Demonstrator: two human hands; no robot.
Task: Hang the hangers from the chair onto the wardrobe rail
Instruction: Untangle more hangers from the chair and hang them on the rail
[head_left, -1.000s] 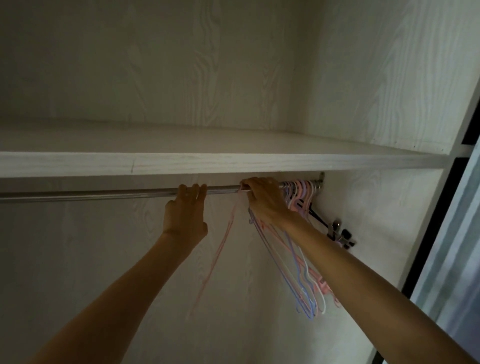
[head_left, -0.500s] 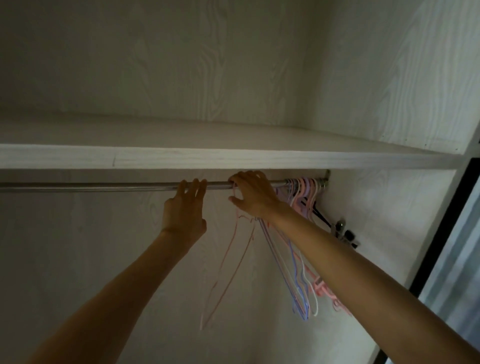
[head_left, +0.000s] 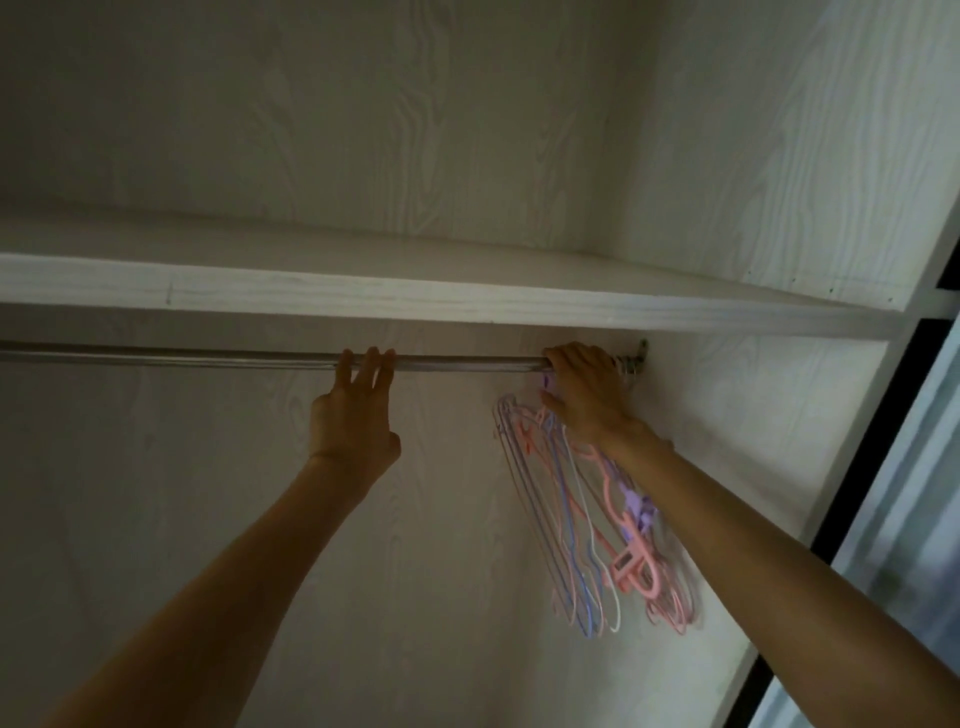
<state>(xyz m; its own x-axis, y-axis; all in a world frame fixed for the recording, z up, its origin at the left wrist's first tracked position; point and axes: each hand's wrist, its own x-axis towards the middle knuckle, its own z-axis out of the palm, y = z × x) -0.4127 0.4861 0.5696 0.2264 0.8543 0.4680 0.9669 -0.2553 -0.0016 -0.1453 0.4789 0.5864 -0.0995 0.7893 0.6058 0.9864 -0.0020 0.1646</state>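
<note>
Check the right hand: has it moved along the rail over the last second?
Yes. The right hand has slid right along the rail toward the end bracket, bunching the hangers there.

No text, label, brand, number or sign can be read anywhere here, neither on the wardrobe's pale wood-grain panels (head_left: 467, 130) nor on the plastic hangers (head_left: 587, 519).
</note>
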